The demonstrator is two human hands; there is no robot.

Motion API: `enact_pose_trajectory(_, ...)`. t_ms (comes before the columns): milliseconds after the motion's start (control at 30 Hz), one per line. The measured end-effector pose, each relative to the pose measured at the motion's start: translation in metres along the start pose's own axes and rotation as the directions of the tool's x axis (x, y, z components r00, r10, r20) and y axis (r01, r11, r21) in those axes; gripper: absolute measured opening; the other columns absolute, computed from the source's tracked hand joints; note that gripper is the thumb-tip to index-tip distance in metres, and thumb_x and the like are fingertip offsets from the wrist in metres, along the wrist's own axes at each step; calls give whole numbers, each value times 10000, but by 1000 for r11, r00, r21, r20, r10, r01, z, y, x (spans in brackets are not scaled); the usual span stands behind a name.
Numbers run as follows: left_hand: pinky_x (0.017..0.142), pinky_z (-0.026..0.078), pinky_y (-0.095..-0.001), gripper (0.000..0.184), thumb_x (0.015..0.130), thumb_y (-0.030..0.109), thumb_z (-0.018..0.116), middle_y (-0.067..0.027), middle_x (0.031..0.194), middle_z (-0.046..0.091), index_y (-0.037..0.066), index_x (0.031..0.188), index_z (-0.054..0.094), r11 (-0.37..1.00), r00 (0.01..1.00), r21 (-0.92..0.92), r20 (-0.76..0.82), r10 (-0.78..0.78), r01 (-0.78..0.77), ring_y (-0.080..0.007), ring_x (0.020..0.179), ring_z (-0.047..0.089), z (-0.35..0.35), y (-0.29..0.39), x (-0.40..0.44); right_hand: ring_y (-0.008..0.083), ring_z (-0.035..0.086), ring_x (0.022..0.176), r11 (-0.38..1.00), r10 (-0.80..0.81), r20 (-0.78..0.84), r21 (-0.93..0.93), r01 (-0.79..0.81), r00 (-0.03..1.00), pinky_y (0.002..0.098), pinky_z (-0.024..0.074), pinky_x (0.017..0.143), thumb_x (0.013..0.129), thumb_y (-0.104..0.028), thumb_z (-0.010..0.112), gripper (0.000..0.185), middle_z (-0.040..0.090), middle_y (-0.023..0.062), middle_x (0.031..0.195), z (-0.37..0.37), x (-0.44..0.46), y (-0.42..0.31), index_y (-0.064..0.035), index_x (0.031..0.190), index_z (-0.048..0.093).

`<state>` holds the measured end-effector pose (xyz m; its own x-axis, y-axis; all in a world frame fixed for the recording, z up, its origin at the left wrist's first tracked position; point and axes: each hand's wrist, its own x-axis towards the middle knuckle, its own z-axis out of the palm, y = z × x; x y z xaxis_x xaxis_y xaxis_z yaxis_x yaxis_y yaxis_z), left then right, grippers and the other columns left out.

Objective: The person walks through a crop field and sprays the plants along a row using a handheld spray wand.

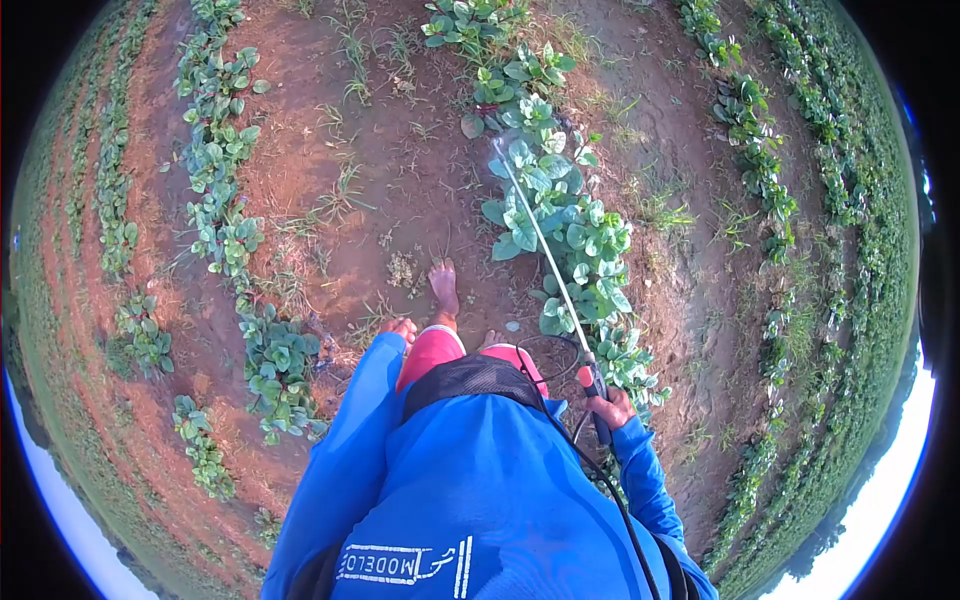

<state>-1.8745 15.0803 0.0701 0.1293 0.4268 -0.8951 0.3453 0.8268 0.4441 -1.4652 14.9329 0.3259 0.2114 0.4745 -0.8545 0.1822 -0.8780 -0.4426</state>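
My right hand [613, 408] is wrapped around the dark handle of a spray wand [554, 270]. The long, thin, pale lance slants up and left over a row of broad-leaved green plants [575, 230]. A faint whitish mist shows near its nozzle, above the leaves. From the handle, a black hose [600, 470] runs back along my blue shirt. My left hand [402, 330] is beside my left thigh, at the hem of the red shorts [430, 355]. Its fingers look curled; whether anything is inside them is hidden.
A bare foot [443, 285] stands on the damp brown soil path [400, 190] between crop rows. Another plant row [222, 150] runs along the left, and more rows [755, 150] lie to the right. Small weeds [345, 190] grow in the path.
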Motion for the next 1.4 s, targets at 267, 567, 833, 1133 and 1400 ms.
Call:
enact_pose_trajectory(267,410,365,-237,298,865,366,402,8,628,499,100,817,527,996,996,-4,-30,87,-88,-80,454,432,-86,92,52,102,320,315,788,159,116,583,-197,980,260,279,282,739,-263,515,198,361,-9,458,5,54,-156,-131,642,404)
enact_pose_trajectory(567,511,415,-246,291,834,377,395,7,702,514,121,861,532,998,991,50,-130,-39,46,-97,570,468,-155,117,42,102,287,320,619,27,616,608,-497,788,262,267,291,763,-337,514,219,326,-19,492,26,118,-250,-135,738,436)
enact_pose_trajectory(833,409,377,-260,267,849,356,421,-1,627,522,121,812,540,982,991,-181,-111,-79,58,-95,454,444,-165,72,68,118,343,376,345,-419,592,805,-483,688,277,337,354,773,-393,477,330,385,12,565,4,163,-289,-64,782,446)
enact_pose_trajectory(1133,384,375,-295,273,850,332,388,-40,659,530,97,827,524,974,976,-163,-127,-178,157,-127,441,451,-183,79,82,100,350,395,74,-678,389,880,-468,624,253,355,382,754,-357,542,347,363,5,576,13,196,-322,-58,804,374)
enact_pose_trajectory(1400,395,376,-290,274,832,343,395,-38,691,536,109,805,536,955,945,-131,-156,-286,267,-130,452,461,-249,197,112,137,336,333,539,-149,543,745,-393,827,273,287,294,736,-301,515,230,352,23,494,41,203,-383,-89,748,427)
